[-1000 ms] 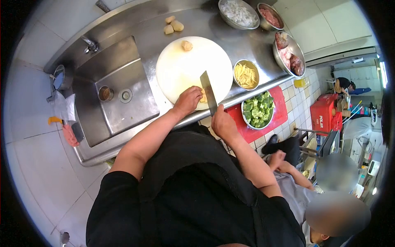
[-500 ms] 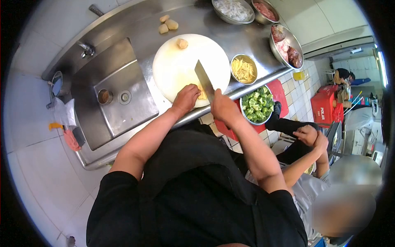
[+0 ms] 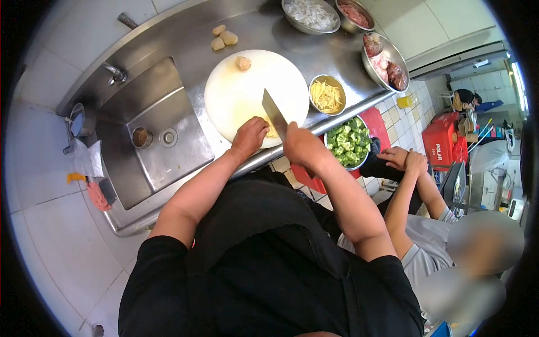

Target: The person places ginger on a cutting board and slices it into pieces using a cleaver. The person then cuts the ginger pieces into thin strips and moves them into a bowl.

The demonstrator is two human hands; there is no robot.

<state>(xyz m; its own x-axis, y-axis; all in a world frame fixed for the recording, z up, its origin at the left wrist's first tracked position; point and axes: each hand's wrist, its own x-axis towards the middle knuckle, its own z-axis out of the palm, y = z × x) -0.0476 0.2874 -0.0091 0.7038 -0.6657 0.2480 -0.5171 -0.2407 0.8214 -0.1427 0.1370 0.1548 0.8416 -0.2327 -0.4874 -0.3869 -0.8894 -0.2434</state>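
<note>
The round white cutting board (image 3: 224, 95) lies on the steel counter. My right hand (image 3: 304, 147) is closed around the handle of a cleaver (image 3: 273, 112), whose blade slants over the board's near edge. Beside the blade, my left hand (image 3: 250, 137) curls its fingers down on yellow slices of ginger (image 3: 272, 131). Its fingertips partly hide the slices. A peeled piece of ginger (image 3: 242, 63) rests at the board's far side, with several more chunks (image 3: 228, 37) on the counter beyond. A metal bowl of yellow strips (image 3: 327, 95) stands right of the board.
On the left is a sink (image 3: 174, 163) with a small cup (image 3: 141, 137) in it. Bowls of white strips (image 3: 310, 14), sliced meat (image 3: 355, 14) and meat chunks (image 3: 387, 64) line the back right. Below the counter sits chopped broccoli (image 3: 348, 143). A seated person (image 3: 415, 224) is at right.
The view has shifted slightly. My hands stay at the ginger, with the cleaver still beside the left fingers. The seated person's hands have moved up toward the knee.
</note>
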